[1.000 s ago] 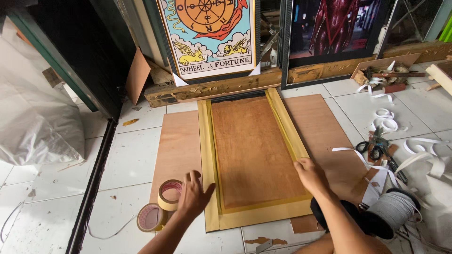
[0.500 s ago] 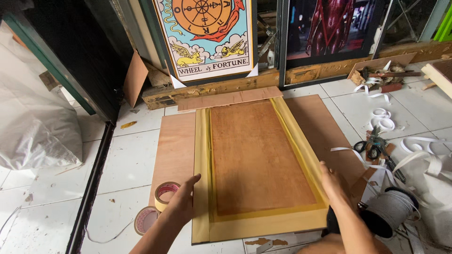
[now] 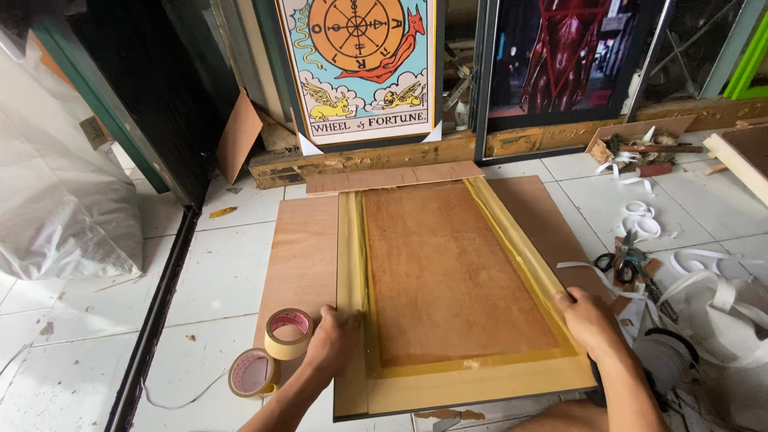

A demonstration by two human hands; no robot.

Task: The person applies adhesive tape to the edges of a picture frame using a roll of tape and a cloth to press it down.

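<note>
Head view: we look down at a picture frame (image 3: 448, 280) lying face down on a tiled floor (image 3: 224, 272), its brown backing board edged all round with yellowish tape. It rests on a sheet of brown board (image 3: 300, 256) spread over the tiles, and its near edge stands a little clear of the floor.

The left hand (image 3: 334, 342) presses on the frame's near left corner, fingers spread flat on the taped rim; its grip reads as released, palm down and closed on nothing. The right hand (image 3: 588, 320) sits at the near right edge with its fingers curled over the rim, a grip clenched on the frame itself (how far the fingers reach beneath we cannot tell).

Just beside the left hand stand two rolls of tape, the upper roll (image 3: 288, 334) on the brown sheet and the lower roll (image 3: 253, 373) partly on the tiles, the two touching.

To the right, near the right hand, scissors (image 3: 618, 262) lie among loose white strips (image 3: 704, 276) on the floor. Beyond the frame, a colourful wheel print (image 3: 360, 68) and a dark framed picture of a red figure (image 3: 560, 60) lean upright against the wall. A clear plastic sheet (image 3: 56, 192) bulges at far left.
</note>
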